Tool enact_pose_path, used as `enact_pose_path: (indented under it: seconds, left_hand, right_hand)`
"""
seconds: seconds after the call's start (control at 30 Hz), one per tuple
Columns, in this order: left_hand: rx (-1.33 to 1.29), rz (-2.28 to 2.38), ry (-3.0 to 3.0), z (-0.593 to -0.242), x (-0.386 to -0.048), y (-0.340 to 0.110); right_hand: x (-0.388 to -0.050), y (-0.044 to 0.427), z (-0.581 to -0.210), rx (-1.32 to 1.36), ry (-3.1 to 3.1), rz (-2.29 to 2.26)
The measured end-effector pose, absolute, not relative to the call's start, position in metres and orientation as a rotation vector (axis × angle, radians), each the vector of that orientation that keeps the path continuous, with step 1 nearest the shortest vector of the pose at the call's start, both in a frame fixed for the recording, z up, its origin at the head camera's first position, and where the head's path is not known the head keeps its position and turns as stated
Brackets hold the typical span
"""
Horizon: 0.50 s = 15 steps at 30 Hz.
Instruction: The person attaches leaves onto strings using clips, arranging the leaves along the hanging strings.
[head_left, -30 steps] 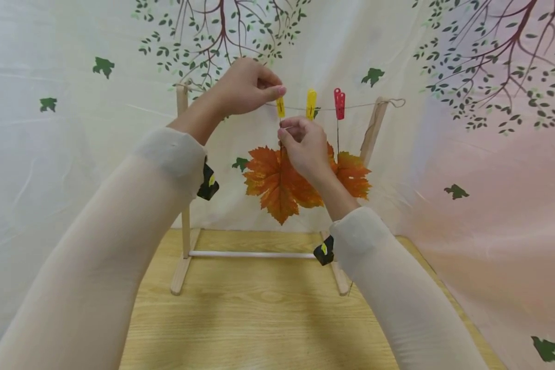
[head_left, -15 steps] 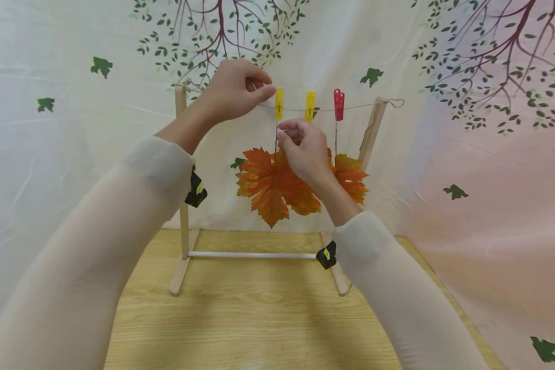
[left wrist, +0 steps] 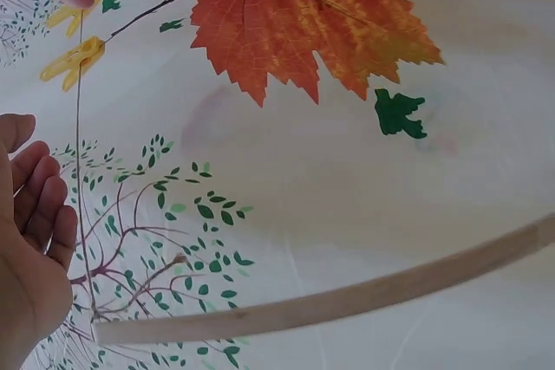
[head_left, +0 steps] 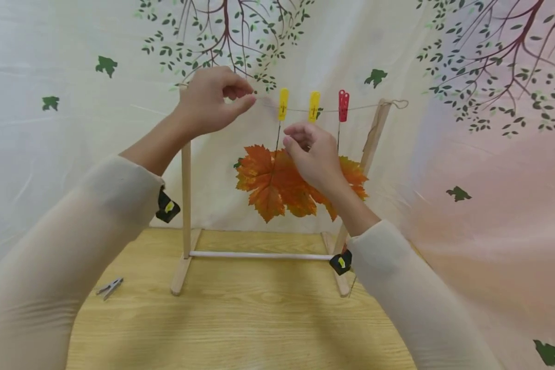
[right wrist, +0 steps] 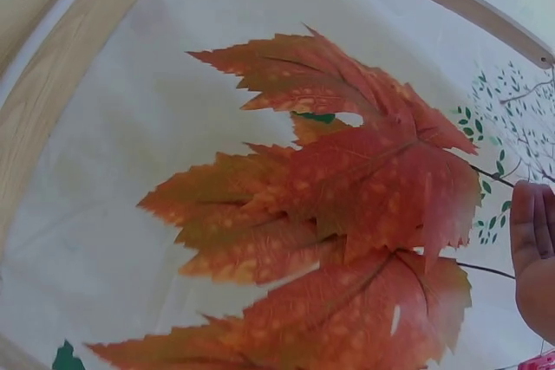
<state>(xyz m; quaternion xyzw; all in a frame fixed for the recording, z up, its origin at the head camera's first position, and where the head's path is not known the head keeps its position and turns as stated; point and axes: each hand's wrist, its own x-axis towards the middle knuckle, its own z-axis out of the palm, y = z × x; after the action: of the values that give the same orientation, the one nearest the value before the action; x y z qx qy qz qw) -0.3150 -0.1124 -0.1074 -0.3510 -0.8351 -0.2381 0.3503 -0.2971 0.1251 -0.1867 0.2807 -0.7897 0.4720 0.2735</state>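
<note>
Orange maple leaves (head_left: 268, 180) hang by their stems from a string, overlapping one another. A yellow clothespin (head_left: 283, 104) clips the leftmost leaf's stem to the string. To its right sit a second yellow clothespin (head_left: 314, 106) and a red clothespin (head_left: 344, 106). My left hand (head_left: 215, 100) is left of the first clothespin, its fingers loosely bent around nothing. In the left wrist view, that hand (left wrist: 35, 223) is beside the string, apart from the clips. My right hand (head_left: 316, 156), fingers relaxed, is in front of the leaves, just right of the leftmost stem, and partly covers them.
The string runs between two wooden posts (head_left: 186, 200) of a stand, joined low down by a white rod (head_left: 259, 255). A grey clothespin (head_left: 110, 288) lies on the wooden table (head_left: 240, 324) at left. A cloth backdrop (head_left: 444, 133) printed with trees hangs behind.
My left hand has let go of the left yellow clothespin and moved left and down. My right hand has drawn slightly right, away from the stem. The grey clothespin has come into view.
</note>
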Motion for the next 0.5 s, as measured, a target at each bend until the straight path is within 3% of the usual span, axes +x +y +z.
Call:
enact_pose_path:
  seconds: [0.23, 0.5]
  left_hand:
    - [-0.940, -0.589, -2.167, -0.122, -0.306, -0.138]
    - [-0.891, -0.558, -2.222, -0.163, -0.299, -0.180]
  right_hand:
    - [-0.289, 0.146, -0.194, 0.868, -2.160, 1.159]
    - [-0.281, 0.177, -0.215, 0.953, -2.255, 0.931]
